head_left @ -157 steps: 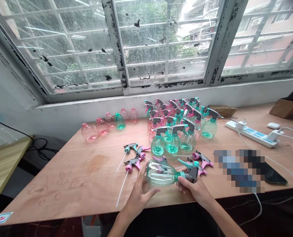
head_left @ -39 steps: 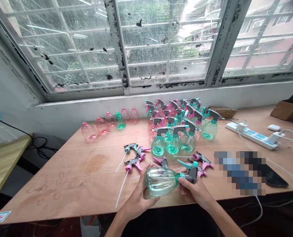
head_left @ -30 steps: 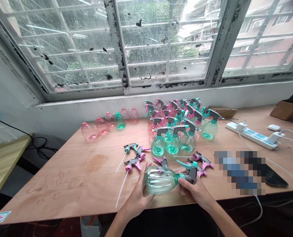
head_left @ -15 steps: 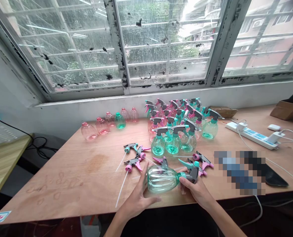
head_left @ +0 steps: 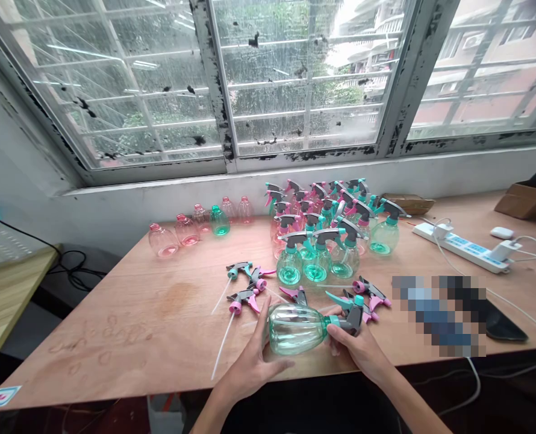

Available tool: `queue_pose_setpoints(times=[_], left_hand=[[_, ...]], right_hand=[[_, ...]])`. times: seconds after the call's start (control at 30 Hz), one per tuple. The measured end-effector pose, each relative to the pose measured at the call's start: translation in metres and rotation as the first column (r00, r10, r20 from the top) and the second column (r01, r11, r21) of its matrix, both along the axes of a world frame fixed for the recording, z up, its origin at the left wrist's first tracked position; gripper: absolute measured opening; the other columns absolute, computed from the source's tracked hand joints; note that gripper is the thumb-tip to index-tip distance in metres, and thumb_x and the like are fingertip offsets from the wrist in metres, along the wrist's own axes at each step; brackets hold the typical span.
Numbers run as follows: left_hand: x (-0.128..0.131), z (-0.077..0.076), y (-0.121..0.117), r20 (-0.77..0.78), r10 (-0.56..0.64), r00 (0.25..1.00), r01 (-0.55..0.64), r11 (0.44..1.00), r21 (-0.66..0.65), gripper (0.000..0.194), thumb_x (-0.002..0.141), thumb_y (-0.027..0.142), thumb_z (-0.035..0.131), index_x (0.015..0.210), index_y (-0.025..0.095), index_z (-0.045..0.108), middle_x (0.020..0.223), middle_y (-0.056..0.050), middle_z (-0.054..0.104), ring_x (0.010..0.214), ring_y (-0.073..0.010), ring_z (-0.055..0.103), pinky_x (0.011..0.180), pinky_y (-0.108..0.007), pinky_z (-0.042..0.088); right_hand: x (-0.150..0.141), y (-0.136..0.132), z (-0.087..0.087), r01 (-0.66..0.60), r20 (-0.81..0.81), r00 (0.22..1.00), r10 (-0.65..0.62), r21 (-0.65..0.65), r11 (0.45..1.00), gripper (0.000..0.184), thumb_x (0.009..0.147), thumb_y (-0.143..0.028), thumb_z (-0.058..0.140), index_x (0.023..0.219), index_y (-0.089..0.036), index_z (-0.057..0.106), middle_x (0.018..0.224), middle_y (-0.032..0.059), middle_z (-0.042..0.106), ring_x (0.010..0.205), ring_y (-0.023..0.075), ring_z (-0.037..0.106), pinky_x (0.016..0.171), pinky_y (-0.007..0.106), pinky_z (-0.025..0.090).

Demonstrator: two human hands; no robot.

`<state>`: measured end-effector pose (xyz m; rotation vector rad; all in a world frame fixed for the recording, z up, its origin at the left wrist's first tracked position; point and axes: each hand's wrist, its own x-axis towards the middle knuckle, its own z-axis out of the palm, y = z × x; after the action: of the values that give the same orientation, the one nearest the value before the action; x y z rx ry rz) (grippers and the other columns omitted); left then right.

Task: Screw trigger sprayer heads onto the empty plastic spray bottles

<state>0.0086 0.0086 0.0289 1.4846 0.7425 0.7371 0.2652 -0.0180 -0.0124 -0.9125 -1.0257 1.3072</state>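
A clear teal spray bottle lies on its side just above the table's near edge, held between both hands. My left hand cups its round base with fingers wrapped round it. My right hand is closed round the grey and teal trigger head at the bottle's neck. Loose trigger heads with long dip tubes lie on the wood just left of the bottle, and more loose heads lie to its right.
A cluster of assembled teal and pink spray bottles stands mid-table. Headless pink and teal bottles line the back left. A power strip with cables, a dark phone and a cardboard box sit on the right of the wooden table.
The bottle has shifted slightly in my hands and my left hand has re-gripped its base; my right hand stays on the trigger head. Everything else on the table is unmoved.
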Motion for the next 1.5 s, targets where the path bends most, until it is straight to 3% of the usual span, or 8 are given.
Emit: queue_pose_setpoints(times=[0.17,0.37,0.57,0.7,0.97,1.13,1.27,1.5], left_hand=[[-0.002,-0.002,0.001,0.012,-0.021,1.0,0.022,0.998,-0.064,0.112,0.086,0.045,0.079,0.165,0.026,0.001,0.173,-0.012,0.018,0.157,-0.0327,0.023,0.129,-0.049,0.019],[-0.001,0.001,-0.001,0.0,-0.019,1.0,0.019,1.0,0.002,0.112,0.09,0.035,0.076,0.163,0.037,-0.009,0.174,-0.006,0.016,0.157,-0.0288,0.025,0.129,-0.046,0.021],[-0.003,-0.005,0.0,-0.044,0.011,0.999,-0.012,1.0,-0.013,0.12,0.082,0.039,0.084,0.164,0.034,-0.004,0.174,-0.006,0.013,0.16,-0.0319,0.014,0.13,-0.047,0.015],[-0.005,-0.008,0.001,-0.028,0.0,1.0,-0.002,0.999,-0.042,0.108,0.089,0.043,0.076,0.165,0.03,0.0,0.174,-0.008,0.012,0.158,-0.0325,0.019,0.129,-0.049,0.018],[0.0,0.004,-0.004,0.01,0.016,1.0,-0.016,0.998,0.057,0.096,0.09,0.027,0.075,0.162,0.041,0.013,0.175,-0.001,0.01,0.16,-0.0302,0.013,0.129,-0.044,0.024],[0.001,0.003,-0.002,0.098,0.014,0.995,-0.012,1.0,-0.013,0.11,0.083,0.031,0.084,0.163,0.039,0.009,0.175,-0.003,0.003,0.161,-0.0297,0.007,0.13,-0.045,0.016],[0.003,0.005,0.0,0.143,-0.025,0.989,0.034,0.997,-0.065,0.102,0.085,0.036,0.081,0.163,0.033,0.016,0.172,-0.008,0.023,0.158,-0.0324,0.023,0.129,-0.047,0.023],[0.001,0.0,-0.001,0.091,-0.009,0.996,0.011,1.0,-0.017,0.105,0.091,0.033,0.076,0.163,0.043,0.0,0.172,-0.006,0.022,0.157,-0.0327,0.025,0.126,-0.049,0.03]], right_hand=[[0.0,-0.001,0.001,-0.014,-0.007,1.0,0.014,0.011,1.0,0.025,0.091,-0.039,0.078,0.097,-0.02,0.062,0.063,-0.0019,0.07,0.049,0.0122,0.059,0.049,0.023,0.047],[-0.001,0.0,-0.001,0.008,-0.017,1.0,-0.008,-0.004,1.0,0.029,0.089,-0.042,0.079,0.097,-0.02,0.063,0.063,-0.001,0.071,0.048,0.0129,0.059,0.048,0.024,0.047],[-0.001,-0.002,0.001,0.001,-0.017,1.0,-0.001,-0.007,1.0,0.029,0.088,-0.042,0.08,0.098,-0.02,0.063,0.063,-0.001,0.071,0.049,0.0134,0.059,0.049,0.025,0.048],[-0.001,-0.001,-0.001,0.001,-0.006,1.0,-0.001,0.001,1.0,0.029,0.088,-0.043,0.079,0.098,-0.02,0.063,0.062,-0.001,0.071,0.048,0.0141,0.058,0.048,0.026,0.048],[0.0,0.0,-0.002,0.006,0.01,1.0,-0.006,0.01,1.0,0.026,0.091,-0.04,0.077,0.1,-0.02,0.063,0.064,-0.0007,0.072,0.047,0.0142,0.06,0.05,0.027,0.048],[0.001,-0.001,-0.003,-0.008,0.011,1.0,0.008,0.01,1.0,0.025,0.092,-0.039,0.076,0.1,-0.02,0.064,0.065,-0.0008,0.072,0.049,0.0144,0.06,0.051,0.026,0.047],[0.001,-0.001,-0.004,-0.004,0.001,1.0,0.004,0.001,1.0,0.026,0.091,-0.04,0.078,0.101,-0.02,0.064,0.065,-0.0012,0.071,0.049,0.0147,0.06,0.05,0.026,0.047],[-0.001,0.001,-0.001,0.012,-0.014,1.0,-0.012,0.009,1.0,0.026,0.09,-0.04,0.078,0.098,-0.02,0.065,0.063,-0.0019,0.07,0.046,0.0131,0.059,0.048,0.024,0.047]])
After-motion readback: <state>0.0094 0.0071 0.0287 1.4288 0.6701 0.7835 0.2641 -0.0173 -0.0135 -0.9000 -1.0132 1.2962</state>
